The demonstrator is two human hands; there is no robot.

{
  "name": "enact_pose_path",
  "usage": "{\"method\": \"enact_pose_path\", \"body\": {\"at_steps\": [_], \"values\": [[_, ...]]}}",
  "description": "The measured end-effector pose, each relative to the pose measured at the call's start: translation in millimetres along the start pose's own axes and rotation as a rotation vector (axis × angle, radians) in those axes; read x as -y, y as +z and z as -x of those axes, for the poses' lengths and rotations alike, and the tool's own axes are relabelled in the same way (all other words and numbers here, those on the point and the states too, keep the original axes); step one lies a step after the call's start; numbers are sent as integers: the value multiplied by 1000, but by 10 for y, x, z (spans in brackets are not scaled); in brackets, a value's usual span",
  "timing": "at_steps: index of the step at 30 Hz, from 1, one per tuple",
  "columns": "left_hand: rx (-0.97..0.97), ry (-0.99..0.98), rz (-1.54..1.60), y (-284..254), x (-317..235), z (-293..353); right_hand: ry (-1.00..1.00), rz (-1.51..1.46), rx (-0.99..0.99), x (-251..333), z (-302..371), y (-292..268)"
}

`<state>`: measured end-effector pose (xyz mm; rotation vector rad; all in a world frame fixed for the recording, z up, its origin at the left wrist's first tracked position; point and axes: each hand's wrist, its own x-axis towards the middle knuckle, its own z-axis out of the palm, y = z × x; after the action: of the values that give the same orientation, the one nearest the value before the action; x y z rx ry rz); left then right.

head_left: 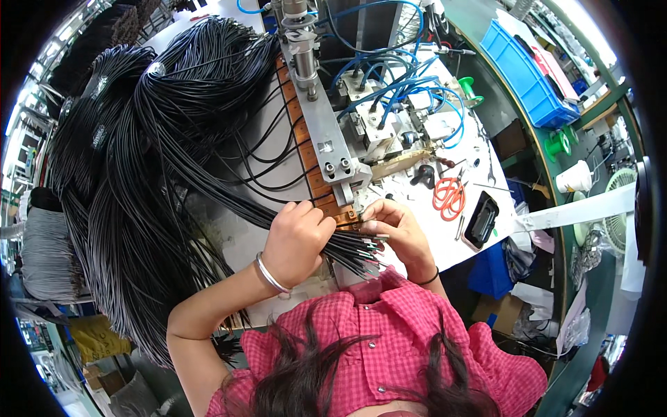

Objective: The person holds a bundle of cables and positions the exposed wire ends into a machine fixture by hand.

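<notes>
My left hand point(300, 240) is closed around a bundle of thin black cables point(349, 251). Their stripped or coloured ends fan out to the right, below my right hand. My right hand point(399, 235) has thumb and forefinger pinched on the end of one black cable, close to the near end of an orange-brown slotted rail point(321, 186). Several single cables lie across this rail at intervals. Over the rail's near part stands a metal press arm point(323, 132). Fingertips partly hide the pinched cable end.
A big heap of black cables point(201, 90) covers the left of the table. Blue air hoses point(410, 87) run over metal machine blocks. To the right lie a coiled red cord point(449, 199) and a black open case point(482, 221). A blue bin point(528, 76) stands farther right.
</notes>
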<state>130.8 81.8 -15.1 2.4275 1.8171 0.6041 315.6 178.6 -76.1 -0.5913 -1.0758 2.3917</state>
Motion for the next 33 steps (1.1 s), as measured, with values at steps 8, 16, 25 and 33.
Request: {"method": "enact_pose_path", "body": {"at_steps": [8, 16, 25, 33], "values": [[-12, 86, 35, 35, -1, -17, -121, 244, -147, -116, -23, -148], [60, -53, -31, -49, -25, 14, 7, 297, -187, -78, -93, -77], [-46, 18, -152, 18, -17, 2, -27, 488, -259, 4, -6, 29], [-15, 31, -18, -38, -26, -18, -216, 316, -168, -15, 19, 51]]}}
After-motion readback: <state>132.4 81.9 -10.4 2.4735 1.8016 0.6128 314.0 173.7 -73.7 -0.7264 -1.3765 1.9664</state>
